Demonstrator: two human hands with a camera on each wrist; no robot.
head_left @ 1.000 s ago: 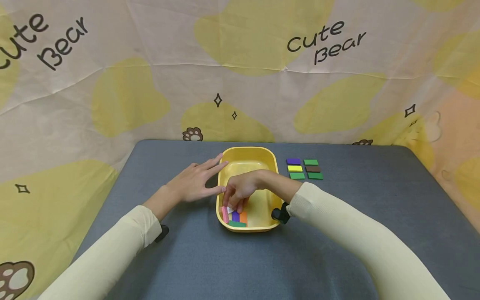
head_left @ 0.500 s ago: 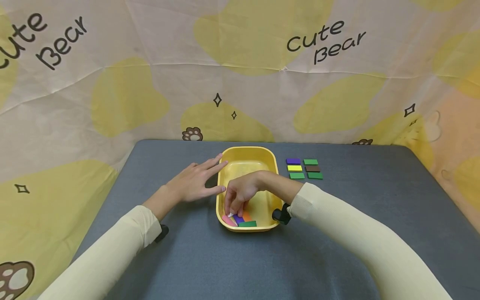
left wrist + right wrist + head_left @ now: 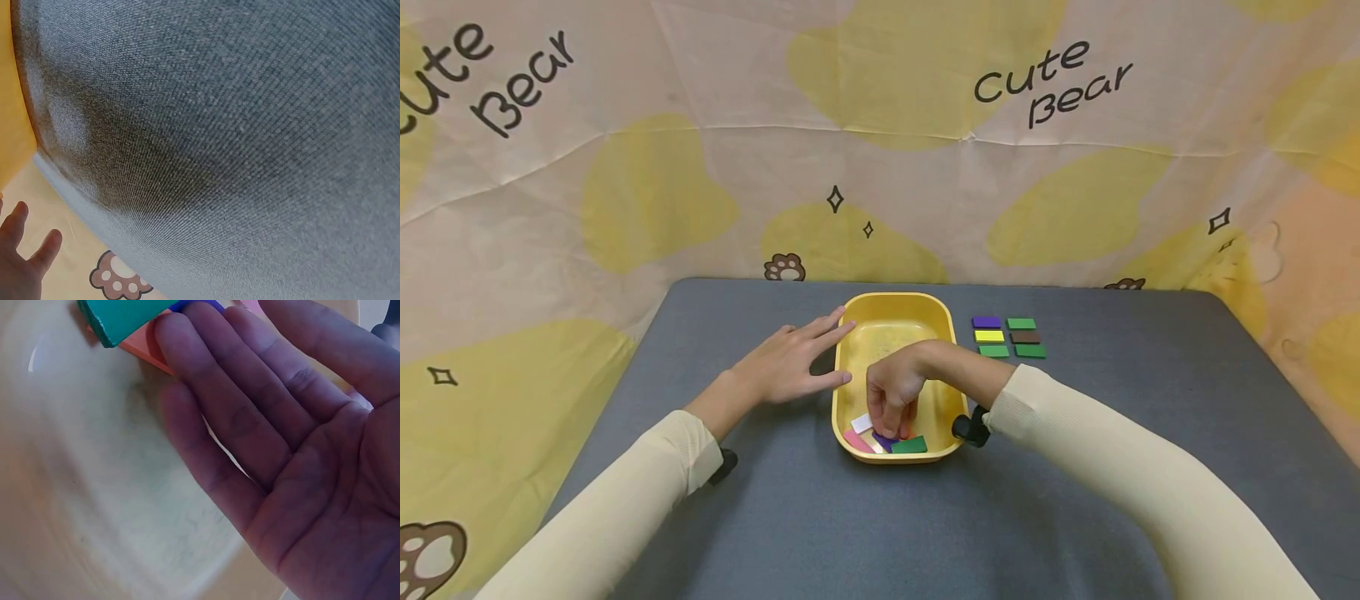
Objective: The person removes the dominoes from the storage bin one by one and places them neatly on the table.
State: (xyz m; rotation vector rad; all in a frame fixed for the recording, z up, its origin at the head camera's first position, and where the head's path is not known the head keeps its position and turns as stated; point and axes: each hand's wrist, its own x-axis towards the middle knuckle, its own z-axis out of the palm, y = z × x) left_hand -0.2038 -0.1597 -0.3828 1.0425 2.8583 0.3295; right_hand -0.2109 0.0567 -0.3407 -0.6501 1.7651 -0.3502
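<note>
My right hand [image 3: 897, 392] reaches down into a yellow plastic tray [image 3: 848, 350]. Its fingertips touch the small flat blocks at the near end, on or beside a purple block [image 3: 882, 442]. In the right wrist view those fingers [image 3: 240, 419] look fairly straight, with an orange block [image 3: 147, 347] by their tips. A green block [image 3: 910, 445], a pink block [image 3: 857, 440] and a white block [image 3: 861, 424] lie around them. My left hand [image 3: 790, 362] is spread at the tray's left rim, fingertips touching it; in the left wrist view only part of that hand [image 3: 22, 250] shows.
Right of the tray, several flat blocks lie in two columns on the grey table [image 3: 760, 517]: a purple block [image 3: 987, 322], a yellow block [image 3: 989, 337], a brown block [image 3: 1026, 337] and green ones. A printed cloth [image 3: 880, 167] hangs behind the table.
My right hand has shifted right within the tray, leaving the white block lying free. The pink block has tilted, and the green block has slid right. The left hand has stayed put.
</note>
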